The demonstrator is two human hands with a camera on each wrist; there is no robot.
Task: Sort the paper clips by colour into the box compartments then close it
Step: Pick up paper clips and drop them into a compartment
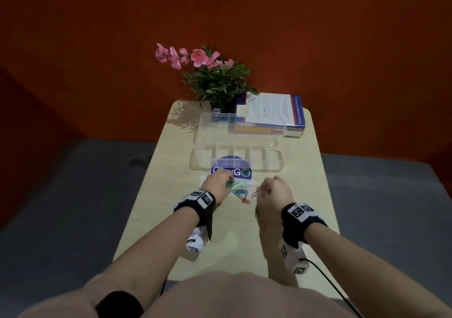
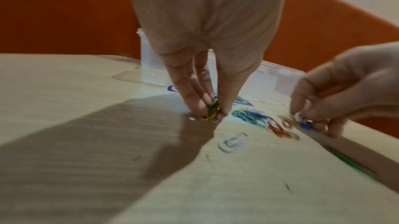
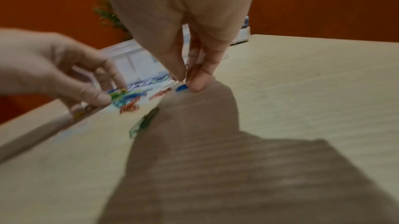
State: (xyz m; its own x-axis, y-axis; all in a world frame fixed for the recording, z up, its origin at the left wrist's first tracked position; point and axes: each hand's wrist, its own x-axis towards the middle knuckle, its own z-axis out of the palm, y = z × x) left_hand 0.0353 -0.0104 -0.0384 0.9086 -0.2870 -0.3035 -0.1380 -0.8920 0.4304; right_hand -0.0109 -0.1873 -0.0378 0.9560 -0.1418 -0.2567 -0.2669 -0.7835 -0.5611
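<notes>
The pale wood counter holds coloured paper clips, an open clear box, books and a flower pot.

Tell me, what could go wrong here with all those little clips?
The left hand pinches a bunch of clips of more than one colour, so colours might land in the wrong compartment of the box. The right hand is picking near the loose pile, which a wrist could scatter. A green clip lies apart from the pile and could get forgotten.
</notes>
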